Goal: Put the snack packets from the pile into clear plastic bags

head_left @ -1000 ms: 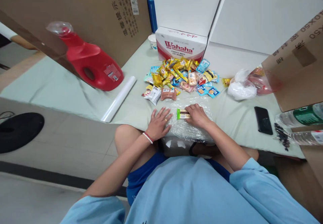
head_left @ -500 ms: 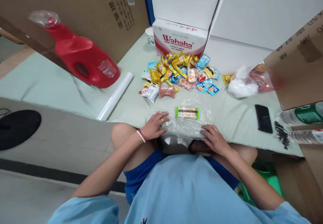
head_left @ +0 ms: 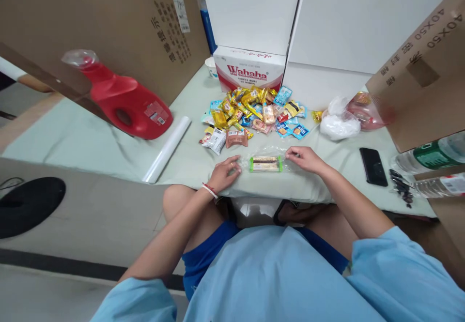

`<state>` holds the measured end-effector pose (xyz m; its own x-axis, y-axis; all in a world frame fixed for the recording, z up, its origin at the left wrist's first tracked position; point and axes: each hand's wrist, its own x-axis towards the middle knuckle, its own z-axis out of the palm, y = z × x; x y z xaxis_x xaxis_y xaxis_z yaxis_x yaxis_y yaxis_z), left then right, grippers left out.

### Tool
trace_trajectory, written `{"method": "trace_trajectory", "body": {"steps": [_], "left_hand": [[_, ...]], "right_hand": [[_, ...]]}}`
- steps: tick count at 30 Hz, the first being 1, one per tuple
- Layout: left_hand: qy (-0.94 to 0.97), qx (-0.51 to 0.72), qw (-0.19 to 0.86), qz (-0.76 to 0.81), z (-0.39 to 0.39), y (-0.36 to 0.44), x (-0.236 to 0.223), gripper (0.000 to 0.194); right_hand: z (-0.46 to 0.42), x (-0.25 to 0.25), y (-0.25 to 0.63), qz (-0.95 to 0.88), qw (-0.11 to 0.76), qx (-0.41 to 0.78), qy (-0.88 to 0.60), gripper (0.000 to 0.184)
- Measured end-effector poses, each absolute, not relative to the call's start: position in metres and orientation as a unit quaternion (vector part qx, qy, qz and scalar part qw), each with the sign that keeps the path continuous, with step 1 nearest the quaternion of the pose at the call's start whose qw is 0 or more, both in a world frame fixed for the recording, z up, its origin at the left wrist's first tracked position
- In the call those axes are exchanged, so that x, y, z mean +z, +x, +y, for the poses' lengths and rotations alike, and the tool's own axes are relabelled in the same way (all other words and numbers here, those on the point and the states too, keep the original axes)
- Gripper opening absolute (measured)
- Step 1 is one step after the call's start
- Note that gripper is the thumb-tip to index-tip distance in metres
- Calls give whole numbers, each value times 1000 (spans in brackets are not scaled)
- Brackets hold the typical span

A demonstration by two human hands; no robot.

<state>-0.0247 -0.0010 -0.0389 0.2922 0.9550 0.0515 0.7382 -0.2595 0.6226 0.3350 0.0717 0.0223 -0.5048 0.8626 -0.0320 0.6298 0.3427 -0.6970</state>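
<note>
A snack bar in a green-ended wrapper lies flat on the cloth in front of me, with clear plastic film around and over it. To its left, my left hand is closed at the film's left edge. My right hand pinches the film's right side between thumb and fingers. Beyond the bar sits a heap of small wrapped snacks, mostly yellow and blue. A brown wrapped snack and a silver packet lie at its near side.
On the left are a roll of film and a red jug against a cardboard box. A Wahaha box stands behind the heap. To the right are a white plastic bag, a phone and plastic bottles.
My right hand let go of the bar, drew back to the film's near edge, then moved forward. The film's near part is now folded up over the bar.
</note>
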Motion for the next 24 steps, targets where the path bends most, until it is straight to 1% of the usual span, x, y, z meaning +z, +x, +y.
{"method": "trace_trajectory", "body": {"steps": [2,4,9,12,15,17,18,20,21,22,23,24], "left_hand": [[736,250,252,576,2,-20,-42,24],[705,268,230,615,4,-14,-46,23],[637,288,165,695,3,0,-57,32],[604,296,141,726,-1,6,-60,33],[582,293,119,749,-2,13,-59,24],[568,288,110,763,0,17,-57,18],[563,286,111,767,2,18,-56,23],[555,286,122,772,6,19,-52,45],[556,285,131,770,9,19,-51,56],[560,285,142,765,12,19,-49,66],[564,285,155,759,16,18,-47,74],[569,282,167,754,19,18,-45,78]], "right_hand": [[86,16,331,-791,150,325,-496,24],[97,9,326,-784,126,313,-521,24],[114,-9,318,-777,83,271,-563,21],[119,-8,315,-777,54,220,-588,18],[127,3,301,-794,59,164,-583,32],[134,12,282,-828,64,144,-537,45],[138,15,272,-853,59,143,-499,52],[147,18,250,-893,27,153,-423,66],[151,18,240,-903,4,164,-398,71],[155,18,231,-905,-18,178,-385,70],[159,17,224,-903,-34,191,-384,65],[163,18,220,-899,-44,202,-386,55]]}}
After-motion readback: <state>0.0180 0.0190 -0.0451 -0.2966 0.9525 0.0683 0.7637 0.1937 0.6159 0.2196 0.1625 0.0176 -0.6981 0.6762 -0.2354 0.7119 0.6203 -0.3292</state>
